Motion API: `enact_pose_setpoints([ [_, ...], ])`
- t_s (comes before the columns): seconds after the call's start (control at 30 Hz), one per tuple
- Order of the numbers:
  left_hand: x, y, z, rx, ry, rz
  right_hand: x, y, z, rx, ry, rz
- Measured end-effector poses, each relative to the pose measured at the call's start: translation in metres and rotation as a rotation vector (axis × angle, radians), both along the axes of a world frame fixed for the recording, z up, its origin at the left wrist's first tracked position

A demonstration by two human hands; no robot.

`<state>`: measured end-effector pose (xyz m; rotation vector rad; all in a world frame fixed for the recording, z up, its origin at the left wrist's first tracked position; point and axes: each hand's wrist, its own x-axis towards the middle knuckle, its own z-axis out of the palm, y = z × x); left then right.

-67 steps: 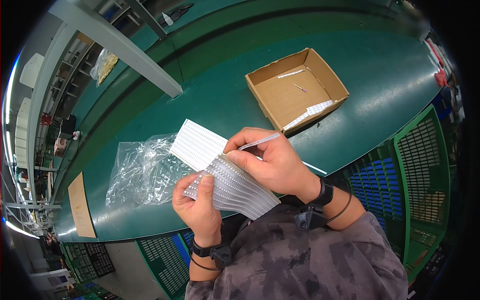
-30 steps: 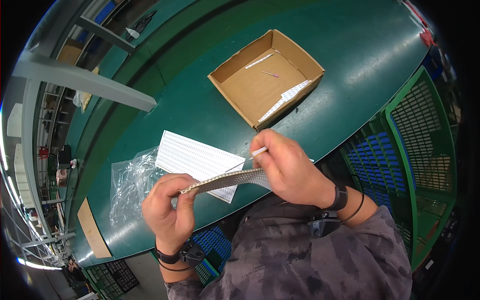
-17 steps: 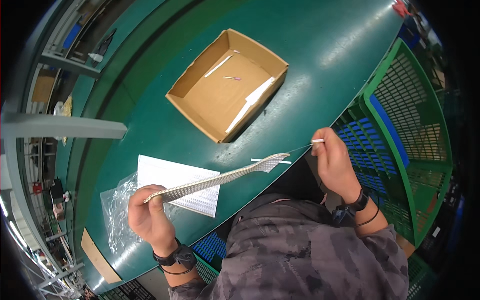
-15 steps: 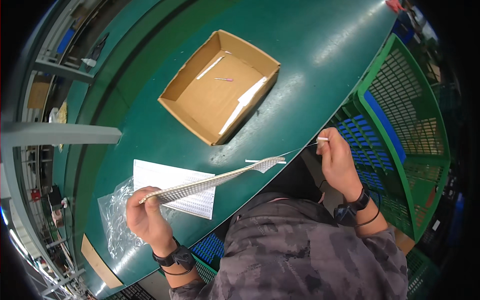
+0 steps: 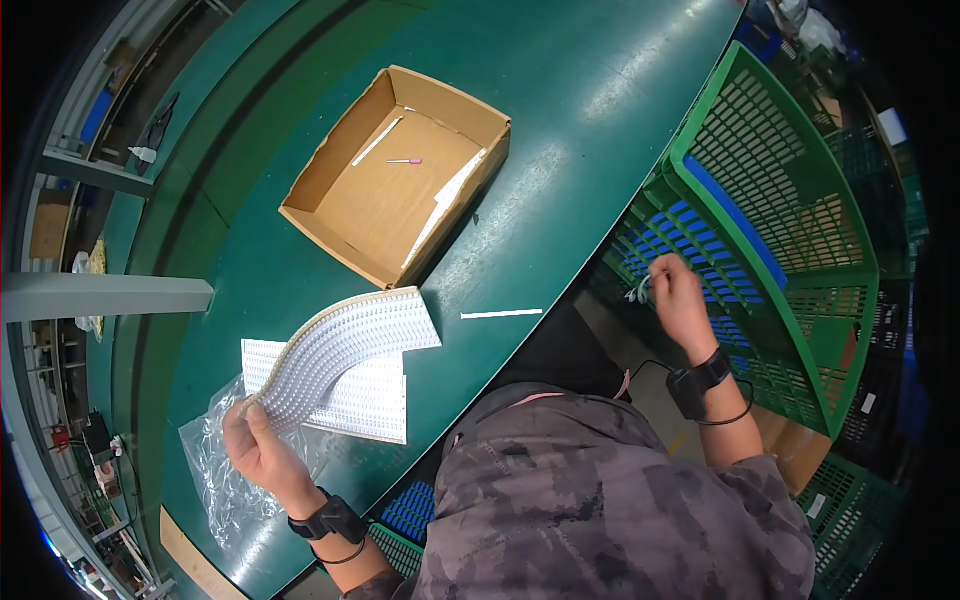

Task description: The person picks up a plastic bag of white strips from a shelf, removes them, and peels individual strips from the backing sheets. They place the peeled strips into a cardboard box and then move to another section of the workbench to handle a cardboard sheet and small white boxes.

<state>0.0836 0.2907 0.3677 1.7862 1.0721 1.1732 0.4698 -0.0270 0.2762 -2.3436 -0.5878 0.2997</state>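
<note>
My left hand [image 5: 258, 450] pinches one corner of a flexible white sheet [image 5: 345, 345] covered in rows of small printed marks, with a tan edge. The sheet bends upward and over, its far end hanging free above the bench. Off to the right, past the bench edge, my right hand [image 5: 682, 300] is closed on a thin, crumpled pale strip [image 5: 638, 291] that dangles from the fingers. Beneath the held sheet lies another white printed sheet [image 5: 385, 400], partly covered, on clear plastic film [image 5: 225, 470].
On the green bench [image 5: 540, 230] stands an open cardboard box [image 5: 345, 250] with white strips and a small pink-ended stick [image 5: 405, 161] inside. A narrow white strip [image 5: 502, 314] lies near the bench edge. Green crates [image 5: 765, 240] stand at the right; a grey post [image 5: 110, 297] rises left.
The thin line between the sheet and my right hand is gone. My right hand now holds a crumpled strip beside the crate. The sheet in my left hand has turned its printed face into view.
</note>
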Motion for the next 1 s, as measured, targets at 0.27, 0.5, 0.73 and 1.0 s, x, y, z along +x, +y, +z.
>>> enact_pose_setpoints([
  [0.27, -0.026, 0.001, -0.005, -0.126, -0.088, 0.12, -0.052, 0.07, 0.076, 0.264, -0.055, 0.397],
  [0.5, -0.043, 0.009, -0.021, -0.3, -0.127, 0.279, -0.062, 0.123, 0.07, 0.267, -0.301, 0.738],
  [0.73, -0.047, 0.008, -0.032, -0.228, 0.091, 0.274, -0.067, 0.101, 0.043, 0.165, -0.436, 0.906],
  [1.0, -0.044, -0.001, -0.047, -0.258, 0.235, 0.289, -0.067, 0.107, 0.048, 0.343, -0.564, 1.039],
])
